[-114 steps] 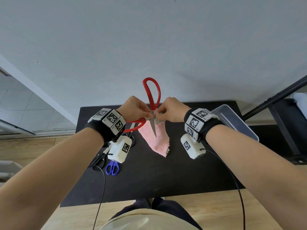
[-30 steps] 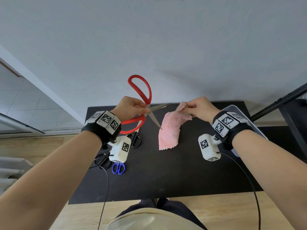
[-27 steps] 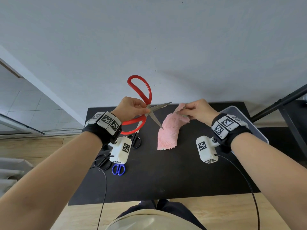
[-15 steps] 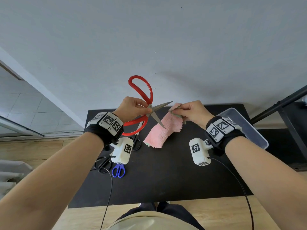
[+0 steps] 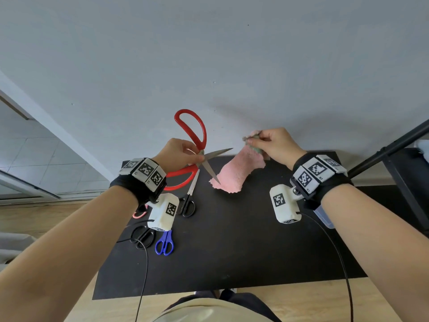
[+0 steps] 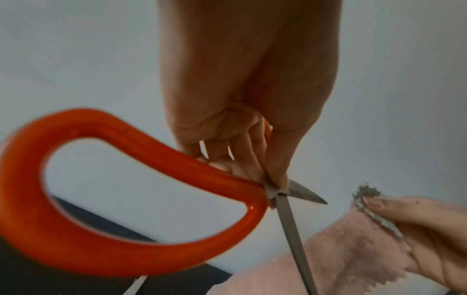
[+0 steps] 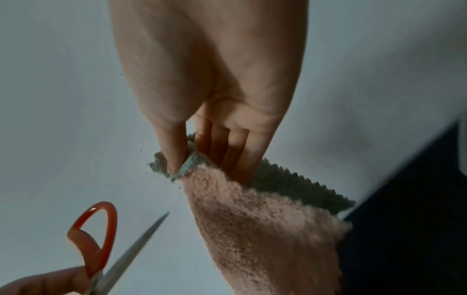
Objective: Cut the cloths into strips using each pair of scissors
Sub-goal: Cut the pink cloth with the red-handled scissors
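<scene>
My left hand [image 5: 183, 154] grips the big red-handled scissors [image 5: 192, 135] near their pivot, blades spread wide apart and pointing right. In the left wrist view the red scissors [image 6: 126, 229] fill the lower left, with my thumb on the pivot. My right hand [image 5: 271, 145] pinches the top corner of a pink cloth [image 5: 234, 173] with a grey-green back; it hangs down so its lower edge reaches the black table [image 5: 232, 252]. The right wrist view shows thumb and fingers pinching the pink cloth [image 7: 265, 229] by its grey-green edge. One blade tip overlaps the cloth's lower left edge.
Several other scissors lie at the table's left: a black-handled pair [image 5: 189, 203], another black pair [image 5: 142, 235], a blue pair [image 5: 164, 245] and a pink handle [image 5: 139, 213] under my wrist. A clear plastic bin [image 5: 325, 217] sits at the right edge, behind my right wrist.
My right hand has lifted the cloth's corner higher and slightly right, so the cloth now hangs longer toward the table. The left hand holds the spread scissors almost where they were.
</scene>
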Demonstrator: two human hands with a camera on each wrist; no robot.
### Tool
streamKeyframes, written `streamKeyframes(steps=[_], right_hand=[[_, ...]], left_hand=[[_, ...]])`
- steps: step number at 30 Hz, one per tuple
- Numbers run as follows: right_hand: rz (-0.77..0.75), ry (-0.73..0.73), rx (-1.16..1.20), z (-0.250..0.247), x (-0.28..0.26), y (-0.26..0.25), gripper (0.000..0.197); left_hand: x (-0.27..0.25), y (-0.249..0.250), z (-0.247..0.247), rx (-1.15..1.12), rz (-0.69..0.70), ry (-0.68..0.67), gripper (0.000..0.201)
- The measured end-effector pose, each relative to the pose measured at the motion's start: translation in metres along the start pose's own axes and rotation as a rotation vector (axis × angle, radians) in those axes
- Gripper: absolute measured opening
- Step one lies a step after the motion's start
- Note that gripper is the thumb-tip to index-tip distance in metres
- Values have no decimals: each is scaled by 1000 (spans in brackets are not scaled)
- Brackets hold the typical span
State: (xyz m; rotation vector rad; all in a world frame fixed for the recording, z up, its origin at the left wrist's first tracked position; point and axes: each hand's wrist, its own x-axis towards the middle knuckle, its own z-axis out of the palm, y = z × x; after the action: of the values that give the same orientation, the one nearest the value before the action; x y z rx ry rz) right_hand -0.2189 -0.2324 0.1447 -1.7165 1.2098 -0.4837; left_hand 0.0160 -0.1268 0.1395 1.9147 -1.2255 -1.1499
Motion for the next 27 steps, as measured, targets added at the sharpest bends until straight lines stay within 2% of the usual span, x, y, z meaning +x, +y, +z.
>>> streamKeyframes(steps=[4,9,18,23,27], right_hand=[[123,-127,174,11,-11,6,29],[110,-213,300,32,-22,9,25],[122,-181,229,56,-22,7,20],[87,-189,142,52,-24,7,17],[91,-201,102,43,-24,12,15]], left_hand=[[0,2,2,-62,15,23,16],[-1,8,12,-148,40,14,17],[-3,17,31,-107,50,72,19],[-3,17,31,-86,41,113,13],[-2,16,26,-109,6,148,19]])
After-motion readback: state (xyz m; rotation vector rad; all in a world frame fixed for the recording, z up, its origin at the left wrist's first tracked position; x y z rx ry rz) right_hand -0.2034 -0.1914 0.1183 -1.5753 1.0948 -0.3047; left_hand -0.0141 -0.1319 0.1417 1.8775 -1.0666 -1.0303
